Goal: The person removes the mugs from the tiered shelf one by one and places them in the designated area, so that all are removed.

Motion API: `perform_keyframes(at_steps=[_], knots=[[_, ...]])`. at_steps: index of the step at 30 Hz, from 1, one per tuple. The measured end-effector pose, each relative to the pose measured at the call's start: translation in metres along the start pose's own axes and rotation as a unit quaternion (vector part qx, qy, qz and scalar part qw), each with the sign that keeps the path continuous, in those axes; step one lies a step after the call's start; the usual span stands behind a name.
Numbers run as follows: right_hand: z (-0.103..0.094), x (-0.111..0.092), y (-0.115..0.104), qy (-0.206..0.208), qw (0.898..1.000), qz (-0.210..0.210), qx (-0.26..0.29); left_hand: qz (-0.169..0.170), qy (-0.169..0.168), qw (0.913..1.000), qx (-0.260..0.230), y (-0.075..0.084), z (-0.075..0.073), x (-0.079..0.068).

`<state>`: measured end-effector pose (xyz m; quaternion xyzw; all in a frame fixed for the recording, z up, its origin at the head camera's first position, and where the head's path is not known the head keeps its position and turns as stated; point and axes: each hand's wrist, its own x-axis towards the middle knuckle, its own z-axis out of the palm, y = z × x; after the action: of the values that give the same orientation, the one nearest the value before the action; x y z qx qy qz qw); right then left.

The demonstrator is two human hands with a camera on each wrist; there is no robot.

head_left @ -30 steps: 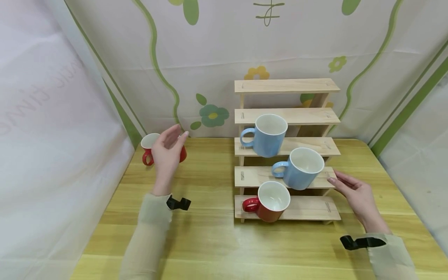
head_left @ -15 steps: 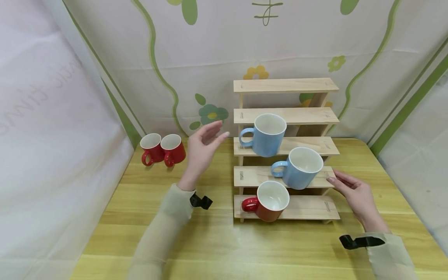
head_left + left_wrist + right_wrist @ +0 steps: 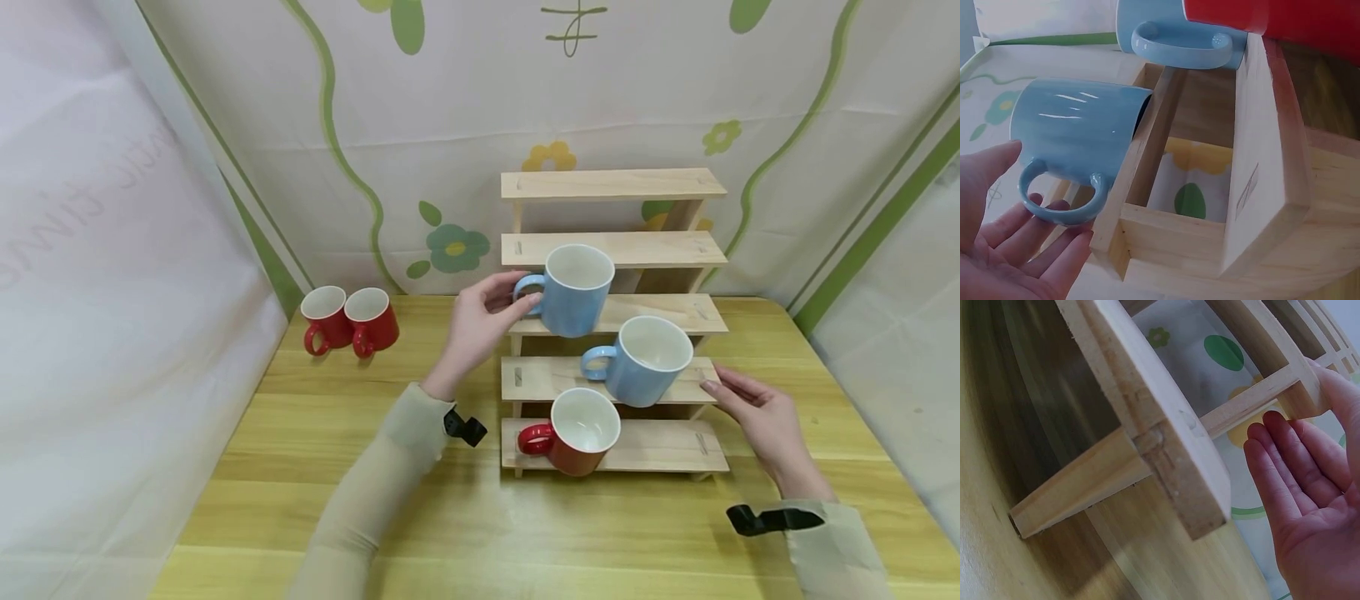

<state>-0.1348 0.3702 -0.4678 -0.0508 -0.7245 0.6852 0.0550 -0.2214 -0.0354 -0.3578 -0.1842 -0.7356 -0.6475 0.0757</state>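
My left hand (image 3: 478, 327) is at the handle of the upper blue mug (image 3: 576, 292), thumb and fingers spread around it. In the left wrist view, the fingers (image 3: 1060, 247) lie beside the handle and the thumb is apart from it. This mug stands on the middle board of a stepped wooden rack (image 3: 615, 183). My right hand (image 3: 765, 425) grips the right end of the board below, thumb on top. That board bears a second blue mug (image 3: 648, 362). On the lowest board sits a red mug (image 3: 577, 437), handle to the left.
Two red mugs (image 3: 372, 321) stand side by side at the back left of the wooden table (image 3: 450, 517). A patterned cloth (image 3: 420, 100) hangs behind the rack, with white cloth walls at both sides.
My left hand has moved right, away from the two red mugs at the back left, to the upper blue mug's handle. My right hand has stayed at the rack.
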Motion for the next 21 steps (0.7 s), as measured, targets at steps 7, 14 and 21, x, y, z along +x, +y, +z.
perform_keyframes(at_steps=[7, 14, 21], knots=[[0.001, 0.0, 0.001, 0.0, 1.0, -0.003, 0.002, -0.025, -0.005, 0.999, -0.038, -0.002, 0.005, 0.006], [0.002, -0.001, -0.001, 0.001, 1.0, -0.003, 0.011, -0.028, -0.014, 0.9988, -0.037, 0.0, 0.005, 0.011], [0.002, 0.0, 0.003, 0.0, 1.0, -0.007, 0.021, -0.031, -0.014, 0.9988, -0.034, 0.0, 0.005, 0.012]])
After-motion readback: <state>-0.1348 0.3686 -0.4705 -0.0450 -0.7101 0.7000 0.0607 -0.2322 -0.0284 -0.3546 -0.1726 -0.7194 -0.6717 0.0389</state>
